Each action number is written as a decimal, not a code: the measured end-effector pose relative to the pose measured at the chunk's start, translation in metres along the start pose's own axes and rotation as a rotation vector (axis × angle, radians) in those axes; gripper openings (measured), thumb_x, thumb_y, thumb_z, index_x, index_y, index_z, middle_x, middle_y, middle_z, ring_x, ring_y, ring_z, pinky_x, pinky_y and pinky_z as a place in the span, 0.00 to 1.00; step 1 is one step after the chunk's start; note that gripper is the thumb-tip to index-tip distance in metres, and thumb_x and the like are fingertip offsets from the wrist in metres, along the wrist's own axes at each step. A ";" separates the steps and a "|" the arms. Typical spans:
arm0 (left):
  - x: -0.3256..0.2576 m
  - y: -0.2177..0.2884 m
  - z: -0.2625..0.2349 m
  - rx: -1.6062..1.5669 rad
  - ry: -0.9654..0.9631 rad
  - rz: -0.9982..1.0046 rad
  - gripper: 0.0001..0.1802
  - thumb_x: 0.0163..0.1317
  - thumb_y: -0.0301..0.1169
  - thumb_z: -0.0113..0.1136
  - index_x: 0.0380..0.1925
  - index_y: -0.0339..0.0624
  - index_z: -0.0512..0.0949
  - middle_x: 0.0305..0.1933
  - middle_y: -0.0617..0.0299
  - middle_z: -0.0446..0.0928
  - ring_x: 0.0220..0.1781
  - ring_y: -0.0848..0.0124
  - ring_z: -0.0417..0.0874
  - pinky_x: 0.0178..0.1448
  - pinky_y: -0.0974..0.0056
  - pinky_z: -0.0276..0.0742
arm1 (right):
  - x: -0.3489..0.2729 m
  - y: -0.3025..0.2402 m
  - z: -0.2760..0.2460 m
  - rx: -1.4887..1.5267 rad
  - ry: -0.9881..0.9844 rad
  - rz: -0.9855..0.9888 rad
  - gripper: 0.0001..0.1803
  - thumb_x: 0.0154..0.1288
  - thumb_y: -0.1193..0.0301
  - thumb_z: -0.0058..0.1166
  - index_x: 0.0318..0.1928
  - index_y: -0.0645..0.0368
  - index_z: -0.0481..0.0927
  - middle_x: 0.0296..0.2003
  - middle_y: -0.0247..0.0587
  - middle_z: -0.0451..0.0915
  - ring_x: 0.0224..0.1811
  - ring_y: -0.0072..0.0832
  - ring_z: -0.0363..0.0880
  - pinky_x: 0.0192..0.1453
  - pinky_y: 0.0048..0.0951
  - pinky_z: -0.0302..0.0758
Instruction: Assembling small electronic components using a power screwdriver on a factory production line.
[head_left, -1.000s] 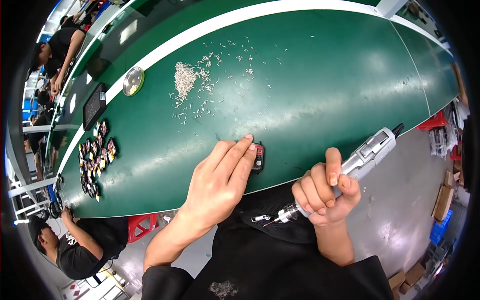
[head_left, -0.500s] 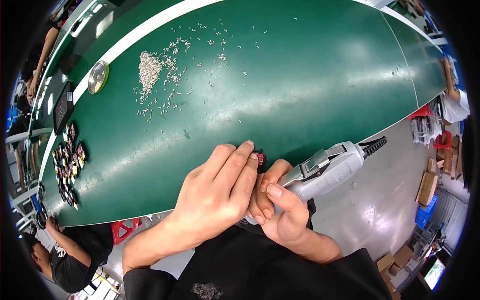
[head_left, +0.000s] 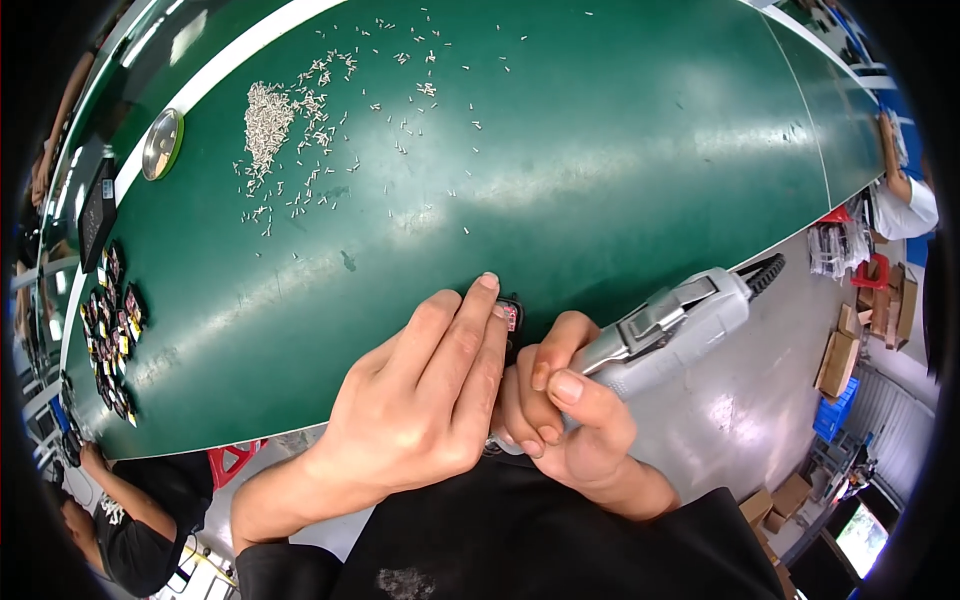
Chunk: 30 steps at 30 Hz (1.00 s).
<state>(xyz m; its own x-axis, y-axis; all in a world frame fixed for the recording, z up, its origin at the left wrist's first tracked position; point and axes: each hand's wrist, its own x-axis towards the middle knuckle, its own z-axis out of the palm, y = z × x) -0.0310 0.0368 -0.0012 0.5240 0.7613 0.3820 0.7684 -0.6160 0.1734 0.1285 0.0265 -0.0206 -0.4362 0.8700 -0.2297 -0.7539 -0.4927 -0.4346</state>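
My left hand [head_left: 425,395] lies near the front edge of the green table [head_left: 560,130], its fingers pressed on a small black and red part [head_left: 511,318] that is mostly hidden under them. My right hand [head_left: 567,415] grips a grey electric screwdriver [head_left: 672,325], whose tip end is tucked behind my left fingers beside the part. The screwdriver's black cable end [head_left: 763,273] points away to the right.
A heap of small silver screws [head_left: 268,115] with many scattered ones lies at the far left of the table. A round metal tin [head_left: 161,144], a black device [head_left: 97,199] and several dark parts [head_left: 110,335] sit along the left. Another person [head_left: 135,515] sits lower left; cardboard boxes [head_left: 842,352] stand right.
My right hand has brought the screwdriver from the right in against my left hand and the part. The view has shifted, with the screws now higher and further left.
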 end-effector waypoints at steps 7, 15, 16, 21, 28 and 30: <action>-0.002 0.005 -0.010 -0.053 -0.110 0.004 0.18 0.40 0.19 0.60 0.35 0.20 0.80 0.47 0.37 0.78 0.42 0.57 0.78 0.42 0.64 0.81 | 0.018 -0.090 0.026 -0.470 -0.350 -0.162 0.10 0.70 0.65 0.48 0.34 0.56 0.64 0.15 0.31 0.67 0.14 0.22 0.67 0.24 0.27 0.70; -0.008 0.008 -0.010 0.019 -0.177 -0.008 0.21 0.37 0.21 0.59 0.37 0.21 0.80 0.50 0.38 0.77 0.44 0.56 0.78 0.48 0.64 0.80 | 0.057 -0.088 0.019 -0.622 -0.490 -0.261 0.11 0.74 0.60 0.39 0.38 0.53 0.64 0.16 0.28 0.64 0.15 0.19 0.64 0.28 0.25 0.69; -0.008 0.009 -0.010 -0.034 -0.172 -0.050 0.22 0.39 0.18 0.60 0.39 0.20 0.79 0.52 0.38 0.76 0.45 0.55 0.78 0.46 0.61 0.81 | 0.059 -0.086 0.019 -0.619 -0.491 -0.253 0.11 0.74 0.60 0.39 0.38 0.53 0.64 0.16 0.28 0.64 0.15 0.19 0.64 0.28 0.25 0.69; -0.009 0.009 -0.008 -0.078 -0.141 -0.084 0.22 0.39 0.16 0.61 0.40 0.19 0.78 0.51 0.38 0.76 0.44 0.54 0.79 0.43 0.59 0.82 | 0.064 -0.083 0.016 -0.515 -0.474 -0.235 0.11 0.75 0.61 0.38 0.37 0.54 0.64 0.16 0.28 0.64 0.15 0.19 0.64 0.28 0.25 0.68; -0.011 0.007 -0.002 -0.096 -0.092 -0.066 0.21 0.38 0.15 0.61 0.38 0.18 0.78 0.50 0.39 0.77 0.42 0.55 0.79 0.40 0.60 0.82 | 0.066 -0.081 0.015 -0.570 -0.454 -0.242 0.11 0.74 0.62 0.41 0.35 0.54 0.63 0.15 0.29 0.64 0.14 0.19 0.65 0.26 0.25 0.68; -0.012 0.005 -0.001 -0.105 -0.084 -0.057 0.20 0.38 0.15 0.61 0.38 0.18 0.78 0.50 0.39 0.77 0.42 0.55 0.79 0.40 0.61 0.82 | 0.064 -0.081 0.018 -0.675 -0.481 -0.223 0.11 0.73 0.63 0.44 0.34 0.54 0.64 0.15 0.29 0.65 0.14 0.19 0.65 0.25 0.24 0.68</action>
<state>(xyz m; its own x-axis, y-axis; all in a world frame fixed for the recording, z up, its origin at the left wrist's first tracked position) -0.0341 0.0242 -0.0038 0.5128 0.8073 0.2921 0.7576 -0.5856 0.2883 0.1528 0.1220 0.0153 -0.5889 0.7683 0.2507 -0.4595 -0.0631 -0.8859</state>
